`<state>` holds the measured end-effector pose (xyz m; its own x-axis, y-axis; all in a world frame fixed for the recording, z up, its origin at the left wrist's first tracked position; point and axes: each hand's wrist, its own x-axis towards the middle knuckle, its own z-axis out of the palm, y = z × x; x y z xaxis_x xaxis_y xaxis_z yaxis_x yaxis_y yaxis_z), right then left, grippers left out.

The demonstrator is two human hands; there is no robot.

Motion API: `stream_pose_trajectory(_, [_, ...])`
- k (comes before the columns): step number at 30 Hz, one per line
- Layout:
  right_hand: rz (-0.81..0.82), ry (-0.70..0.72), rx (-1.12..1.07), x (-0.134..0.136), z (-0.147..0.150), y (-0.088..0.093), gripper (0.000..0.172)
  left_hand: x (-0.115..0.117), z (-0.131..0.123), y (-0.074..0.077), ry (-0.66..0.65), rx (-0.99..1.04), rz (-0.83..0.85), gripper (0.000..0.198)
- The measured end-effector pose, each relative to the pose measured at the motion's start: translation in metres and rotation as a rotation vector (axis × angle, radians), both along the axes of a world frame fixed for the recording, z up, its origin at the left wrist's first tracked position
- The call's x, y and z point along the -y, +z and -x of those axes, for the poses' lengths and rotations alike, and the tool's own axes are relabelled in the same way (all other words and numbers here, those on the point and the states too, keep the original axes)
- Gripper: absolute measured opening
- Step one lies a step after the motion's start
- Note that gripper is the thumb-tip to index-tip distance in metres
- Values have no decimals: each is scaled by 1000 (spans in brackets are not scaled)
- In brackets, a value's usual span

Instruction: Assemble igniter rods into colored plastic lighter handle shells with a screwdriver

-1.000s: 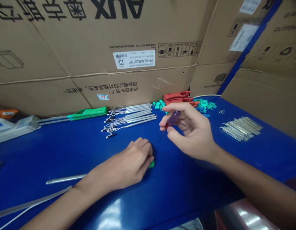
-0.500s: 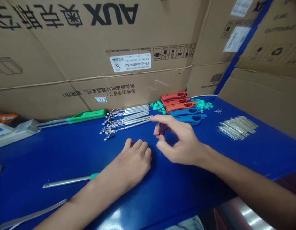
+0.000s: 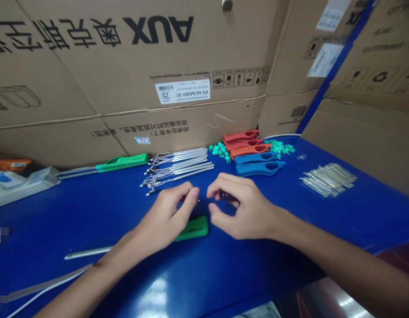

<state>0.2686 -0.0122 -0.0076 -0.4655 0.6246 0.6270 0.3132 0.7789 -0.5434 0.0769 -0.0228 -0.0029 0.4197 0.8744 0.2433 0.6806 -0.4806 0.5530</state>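
My left hand (image 3: 167, 218) hovers over the blue table (image 3: 250, 265), thumb and forefinger pinched at a thin point that I cannot make out. Under it lies a green-handled long lighter (image 3: 193, 227), its metal tube (image 3: 87, 252) running left. My right hand (image 3: 244, 210) is just to the right, its fingers closed on a small purple screwdriver (image 3: 225, 194) whose tip points toward the left fingertips. The two hands' fingertips nearly meet.
Behind the hands lie a bundle of metal tubes with wires (image 3: 178, 165), another green lighter (image 3: 121, 161), red and orange handles (image 3: 245, 141), blue handles (image 3: 259, 163) and teal bits (image 3: 220, 150). Clear strips (image 3: 326, 179) lie at the right. Cardboard boxes (image 3: 158, 66) wall in the back.
My left hand lifted off the table and pinched its fingers, uncovering the green handle. My right hand came down and left with the purple screwdriver until the fingertips almost touch.
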Motion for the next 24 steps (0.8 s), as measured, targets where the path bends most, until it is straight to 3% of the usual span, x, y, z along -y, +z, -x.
stream_pose_trajectory(3, [-1,85,-31,2,4,-5,4,1,0,-8,26,139,45,36])
stream_pose_trajectory(8, [-55,101,32,4,9,-12,11,7,-5,-18,34,212,102,37])
stream_pose_trajectory(12, [-129,20,219,6,-1,6,14,11,-3,-14,29,196,86,37])
stream_pose_trajectory(15, [-158,-184,229,-6,-41,34,11,9,14,-7,-4,33,26,29])
stream_pose_trajectory(18, [32,-640,371,-39,-108,53,16,2,46,-3,-70,-213,104,30])
stream_pose_trajectory(20, [225,-795,510,-66,-153,53,19,-4,65,-4,-118,-317,162,43])
stream_pose_trajectory(22, [307,-831,548,-87,-188,43,19,-7,79,-5,-130,-376,192,54])
stream_pose_trajectory(24, [367,-879,565,-100,-209,29,20,-7,84,-4,-122,-416,231,54])
